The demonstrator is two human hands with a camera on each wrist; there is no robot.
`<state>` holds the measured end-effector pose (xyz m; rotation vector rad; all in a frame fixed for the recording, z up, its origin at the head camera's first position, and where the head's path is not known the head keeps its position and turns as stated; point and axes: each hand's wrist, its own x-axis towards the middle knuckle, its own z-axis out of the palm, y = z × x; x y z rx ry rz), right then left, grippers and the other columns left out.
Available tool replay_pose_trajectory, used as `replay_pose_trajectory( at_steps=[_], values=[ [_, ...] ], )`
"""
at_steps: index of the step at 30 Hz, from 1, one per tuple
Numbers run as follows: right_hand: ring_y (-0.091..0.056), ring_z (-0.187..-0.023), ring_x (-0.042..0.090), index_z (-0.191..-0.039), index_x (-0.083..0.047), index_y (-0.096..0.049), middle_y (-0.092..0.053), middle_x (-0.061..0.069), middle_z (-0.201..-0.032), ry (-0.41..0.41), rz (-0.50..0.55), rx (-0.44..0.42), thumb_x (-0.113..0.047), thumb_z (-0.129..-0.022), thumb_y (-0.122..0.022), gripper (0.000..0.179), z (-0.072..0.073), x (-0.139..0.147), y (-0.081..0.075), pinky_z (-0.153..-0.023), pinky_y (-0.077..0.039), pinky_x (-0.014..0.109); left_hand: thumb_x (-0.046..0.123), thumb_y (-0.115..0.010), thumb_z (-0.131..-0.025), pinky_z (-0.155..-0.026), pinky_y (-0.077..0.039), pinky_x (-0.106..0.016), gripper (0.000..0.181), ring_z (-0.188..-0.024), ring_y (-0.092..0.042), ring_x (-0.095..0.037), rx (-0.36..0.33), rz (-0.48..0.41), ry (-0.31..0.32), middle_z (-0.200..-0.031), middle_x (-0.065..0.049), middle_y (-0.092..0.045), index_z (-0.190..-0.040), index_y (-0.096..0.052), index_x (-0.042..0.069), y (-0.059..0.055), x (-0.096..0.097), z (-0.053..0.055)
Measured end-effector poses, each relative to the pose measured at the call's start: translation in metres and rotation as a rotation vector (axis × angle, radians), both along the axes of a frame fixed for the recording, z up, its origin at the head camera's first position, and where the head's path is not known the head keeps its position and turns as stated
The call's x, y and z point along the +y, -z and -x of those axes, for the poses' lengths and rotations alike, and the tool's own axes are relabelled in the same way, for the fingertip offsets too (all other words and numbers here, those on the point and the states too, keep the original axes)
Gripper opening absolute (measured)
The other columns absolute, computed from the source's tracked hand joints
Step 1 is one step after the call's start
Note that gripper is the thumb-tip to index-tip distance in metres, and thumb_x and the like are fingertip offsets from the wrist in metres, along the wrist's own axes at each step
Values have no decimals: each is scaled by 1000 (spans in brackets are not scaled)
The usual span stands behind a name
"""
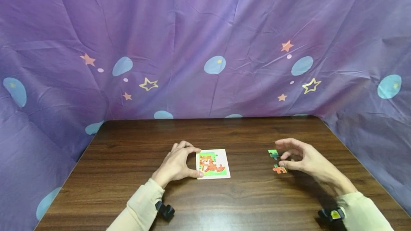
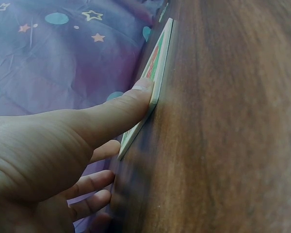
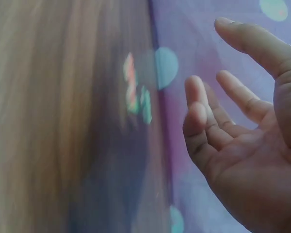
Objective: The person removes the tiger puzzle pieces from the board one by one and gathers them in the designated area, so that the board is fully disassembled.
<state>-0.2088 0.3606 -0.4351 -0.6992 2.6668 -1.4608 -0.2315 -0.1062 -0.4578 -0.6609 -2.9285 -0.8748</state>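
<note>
A square puzzle board (image 1: 226,167) with a white border and an orange tiger picture lies on the table. My left hand (image 1: 174,163) holds its left side, the thumb on the near corner and the forefinger at the far corner. The left wrist view shows the thumb (image 2: 131,109) over the board's edge. To the right lie two loose puzzle pieces: a green one (image 1: 273,154) and an orange-and-green one (image 1: 280,169). Close over them hovers my right hand (image 1: 303,158), fingers loosely bent and nothing in its grasp. Both pieces look blurred in the right wrist view.
The dark wooden table (image 1: 135,134) carries the board and pieces. A purple cloth (image 1: 179,45) with stars and blue ovals hangs behind the table and along both sides. Black wrist cameras sit at both sleeves, the left one (image 1: 165,210) low over the tabletop.
</note>
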Motion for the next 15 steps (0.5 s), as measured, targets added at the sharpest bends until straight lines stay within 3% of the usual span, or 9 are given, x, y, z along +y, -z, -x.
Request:
replay_pose_trajectory(
  at_steps=[4, 7, 11, 12, 15],
  values=[
    [-78, -106, 30, -155, -5, -56, -70, 14, -143, -56, 65, -22, -3, -96, -86, 66, 1, -21, -8, -73, -67, 40, 45, -107, -70, -105, -55, -57, 88, -128, -55, -31, 1, 6, 5, -146, -7, -62, -146, -73, 19, -2, -1, 0],
    [-77, -113, 29, -159, -7, -53, -66, 13, -152, -85, 105, -51, -4, -96, -86, 71, 5, -41, -12, -74, -69, 45, 44, -107, -70, -104, -55, -57, 87, -128, -54, -31, -4, 12, 2, -146, -7, -62, -147, -73, 19, -3, -2, -1],
    [-73, -127, 26, -159, -12, -55, -62, 12, -157, -66, 104, -50, -8, -95, -88, 73, 9, -66, -15, -77, -69, 40, 43, -107, -70, -103, -56, -58, 87, -128, -54, -31, -8, 10, 1, -146, -6, -62, -147, -73, 18, -3, -2, -1],
    [-74, -124, 27, -159, -13, -56, -64, 14, -155, -59, 107, -56, -8, -94, -89, 72, 10, -73, -15, -69, -68, 39, 43, -107, -70, -103, -56, -58, 87, -128, -55, -31, -8, 8, 3, -145, -7, -62, -146, -73, 18, -3, -2, -1],
    [-73, -124, 37, -156, -11, -59, -64, 21, -154, -56, 138, -74, -8, -92, -90, 71, 11, -91, -12, -69, -68, 37, 43, -107, -70, -104, -56, -58, 87, -129, -55, -32, -8, 4, 8, -145, -7, -62, -146, -73, 18, -2, 0, -1]
  ],
)
